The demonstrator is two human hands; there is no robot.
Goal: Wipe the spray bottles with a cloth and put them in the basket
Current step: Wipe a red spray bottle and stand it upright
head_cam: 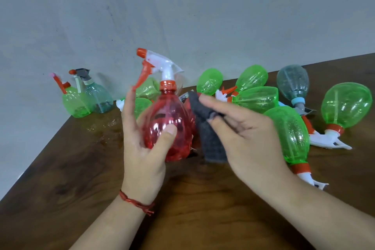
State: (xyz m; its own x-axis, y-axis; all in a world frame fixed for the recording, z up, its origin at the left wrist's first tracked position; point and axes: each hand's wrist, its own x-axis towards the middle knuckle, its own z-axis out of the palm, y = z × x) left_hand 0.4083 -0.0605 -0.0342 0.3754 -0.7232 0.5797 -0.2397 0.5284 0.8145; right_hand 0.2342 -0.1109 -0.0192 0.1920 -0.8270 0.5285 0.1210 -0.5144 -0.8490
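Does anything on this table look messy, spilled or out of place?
Yes. Most bottles lie toppled in a heap on the right of the table, while an upright pair stands at the back left. A glistening patch on the wood beside that pair looks like spilled water.

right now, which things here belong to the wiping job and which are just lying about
In the job:
red bottle, held by the left hand
grey cloth, pinched by the right hand
green bottles and a grey bottle lying on the table
two bottles standing far left
basket: not in view

Just lying about:
wrist string
wet spots on the table
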